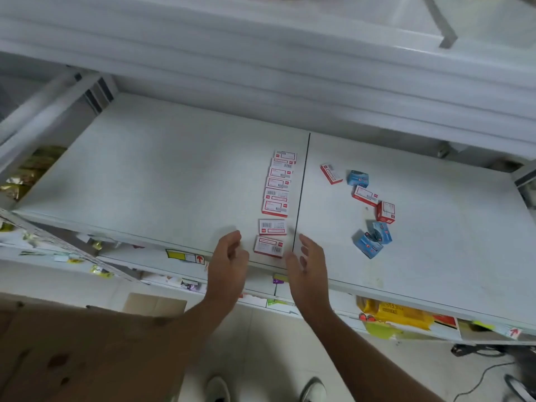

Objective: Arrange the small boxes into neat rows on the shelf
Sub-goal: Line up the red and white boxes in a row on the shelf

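Several small red-and-white boxes lie in a column (278, 184) on the white shelf (159, 175), just left of its centre seam. Two more sit apart below it, one (272, 227) above the nearest box (268, 246) by the front edge. My left hand (229, 256) hovers left of that nearest box, fingers loosely curled, holding nothing. My right hand (307, 262) hovers to its right, fingers relaxed, also holding nothing. Right of the seam lie scattered boxes: three red-and-white ones (365, 195) and three blue ones (372, 239).
A brown cardboard carton (87, 352) stands at the lower left. Lower shelves hold yellow packets (397, 313) and labelled goods. An upper shelf (290, 62) overhangs the back. Black cables (478, 351) lie on the floor at right.
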A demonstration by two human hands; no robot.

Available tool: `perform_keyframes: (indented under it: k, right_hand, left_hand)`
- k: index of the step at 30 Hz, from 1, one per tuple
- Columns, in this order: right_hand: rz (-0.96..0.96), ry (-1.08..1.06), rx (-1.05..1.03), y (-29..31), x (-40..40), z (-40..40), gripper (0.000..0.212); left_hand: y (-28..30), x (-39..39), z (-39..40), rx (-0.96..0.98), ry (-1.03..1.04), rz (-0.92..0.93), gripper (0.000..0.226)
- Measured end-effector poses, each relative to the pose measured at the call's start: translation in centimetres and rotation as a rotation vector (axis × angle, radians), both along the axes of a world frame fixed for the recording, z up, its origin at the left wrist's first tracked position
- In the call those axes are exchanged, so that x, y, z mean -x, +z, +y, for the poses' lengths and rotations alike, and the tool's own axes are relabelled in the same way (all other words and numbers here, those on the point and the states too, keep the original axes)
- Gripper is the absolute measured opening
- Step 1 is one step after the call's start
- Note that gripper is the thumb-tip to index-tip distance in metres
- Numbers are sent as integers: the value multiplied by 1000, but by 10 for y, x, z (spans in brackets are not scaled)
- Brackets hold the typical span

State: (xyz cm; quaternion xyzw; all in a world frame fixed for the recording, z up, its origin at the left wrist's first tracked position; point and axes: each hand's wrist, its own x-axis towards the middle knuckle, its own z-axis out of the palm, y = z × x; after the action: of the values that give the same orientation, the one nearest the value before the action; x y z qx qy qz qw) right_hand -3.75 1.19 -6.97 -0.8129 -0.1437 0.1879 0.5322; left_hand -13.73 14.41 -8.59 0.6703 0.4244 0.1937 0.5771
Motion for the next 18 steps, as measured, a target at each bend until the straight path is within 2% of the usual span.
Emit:
perform_keyframes:
  k: [2, 5, 8, 12, 16, 18]
  right_hand:
    - [141, -12, -128, -2, 14, 3, 31]
    - [232, -2, -259, -5, 24, 10, 45]
    - [298, 24, -271, -4, 26, 22, 52]
    - [314, 58, -275, -3, 22, 33, 69]
    - [325, 53, -296, -3, 12, 38, 65]
    - [342, 37, -292, -3, 8, 41, 61]
  left_hand:
    - [6, -7, -16, 68, 28, -106, 38]
    - [18, -19, -36, 153, 54, -182, 35]
    - [11, -29, -40, 236, 73, -202, 39]
    - [4, -37, -37, 309, 72, -237, 62]
    - [7, -47, -32, 407, 60, -344, 103]
    - [9, -50, -29, 404, 75, -317, 102]
